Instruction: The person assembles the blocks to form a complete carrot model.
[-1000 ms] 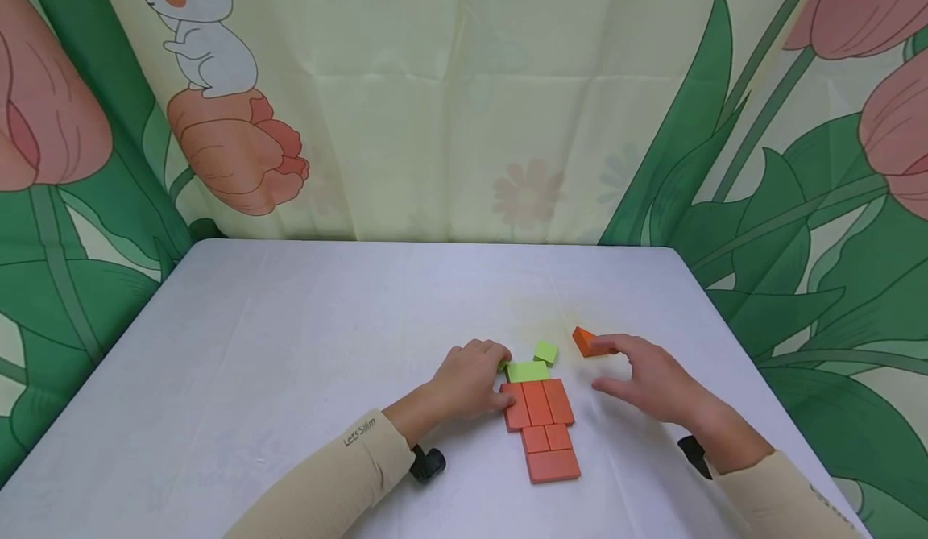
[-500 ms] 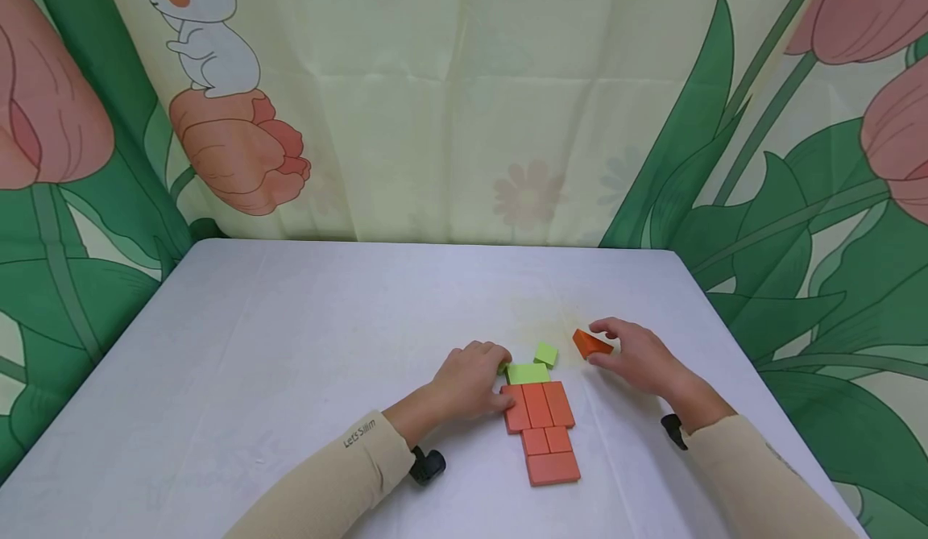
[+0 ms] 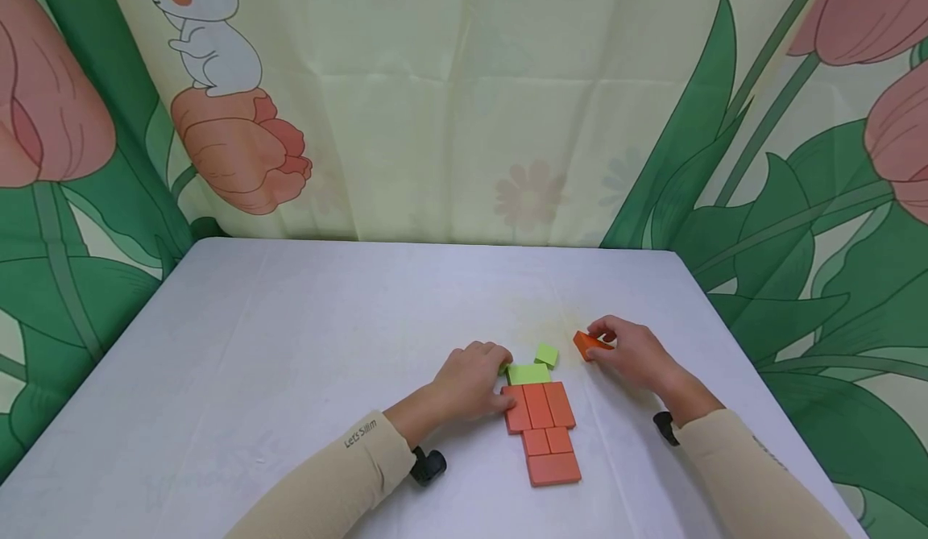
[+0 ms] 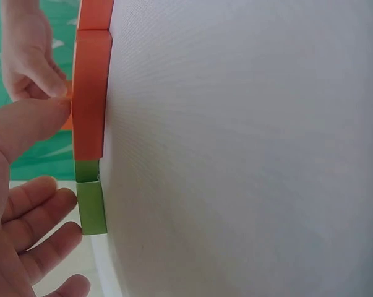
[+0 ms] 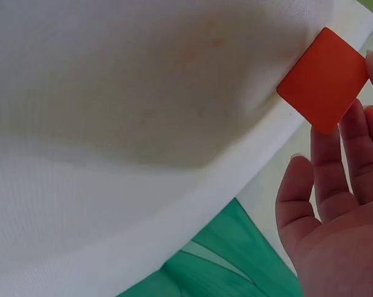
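Note:
A flat group of red-orange blocks (image 3: pixel 538 406) lies on the white table, with a light green block (image 3: pixel 528 374) at its far end. My left hand (image 3: pixel 471 378) rests at the group's left side. In the left wrist view, its thumb touches an orange block (image 4: pixel 90 93) and its relaxed fingers are beside a green block (image 4: pixel 92 208). Further right, my right hand (image 3: pixel 638 354) pinches an orange wedge-shaped block (image 3: pixel 583 345) between thumb and fingers. The right wrist view shows that block's square orange face (image 5: pixel 325 80).
A small green block (image 3: pixel 547 354) sits tilted at the group's far right corner, between the group and the wedge. The white table (image 3: pixel 326 321) stretches to a far edge before a curtain (image 3: pixel 406 120) printed with tulips and a white animal.
My right hand has moved slightly left and away from me, and its fingers have closed on the orange wedge block. My left hand and the other blocks stay in place.

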A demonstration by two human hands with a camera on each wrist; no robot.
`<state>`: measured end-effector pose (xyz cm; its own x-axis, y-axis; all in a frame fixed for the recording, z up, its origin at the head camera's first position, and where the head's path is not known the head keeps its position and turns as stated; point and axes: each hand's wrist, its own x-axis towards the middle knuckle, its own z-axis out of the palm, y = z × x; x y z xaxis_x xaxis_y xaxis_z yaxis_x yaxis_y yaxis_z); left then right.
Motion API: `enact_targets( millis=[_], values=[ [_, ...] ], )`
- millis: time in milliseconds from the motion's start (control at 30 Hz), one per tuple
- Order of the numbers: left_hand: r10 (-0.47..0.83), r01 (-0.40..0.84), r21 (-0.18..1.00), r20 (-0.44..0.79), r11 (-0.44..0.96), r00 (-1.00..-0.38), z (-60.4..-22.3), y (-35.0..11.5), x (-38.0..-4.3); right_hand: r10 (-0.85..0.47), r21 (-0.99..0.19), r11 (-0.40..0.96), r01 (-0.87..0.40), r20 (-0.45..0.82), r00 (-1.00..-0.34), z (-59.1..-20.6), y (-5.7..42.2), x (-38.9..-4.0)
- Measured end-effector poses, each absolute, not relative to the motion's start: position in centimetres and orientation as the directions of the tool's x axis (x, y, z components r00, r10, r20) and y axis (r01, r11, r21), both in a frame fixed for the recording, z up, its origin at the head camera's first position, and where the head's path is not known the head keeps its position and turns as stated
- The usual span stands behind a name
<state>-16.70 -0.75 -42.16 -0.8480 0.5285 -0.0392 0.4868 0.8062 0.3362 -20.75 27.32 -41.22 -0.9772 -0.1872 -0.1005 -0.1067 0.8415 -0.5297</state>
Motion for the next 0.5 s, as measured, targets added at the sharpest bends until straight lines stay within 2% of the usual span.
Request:
enact_targets(
  millis=[500],
  values=[
    [0.521, 0.476, 0.332, -0.054, 0.814, -0.852, -42.1, -0.6, -16.7, -0.24, -0.562, 0.808, -0.176, -0.042, -0.97, -39.8, 27.0, -18.8]
  ],
)
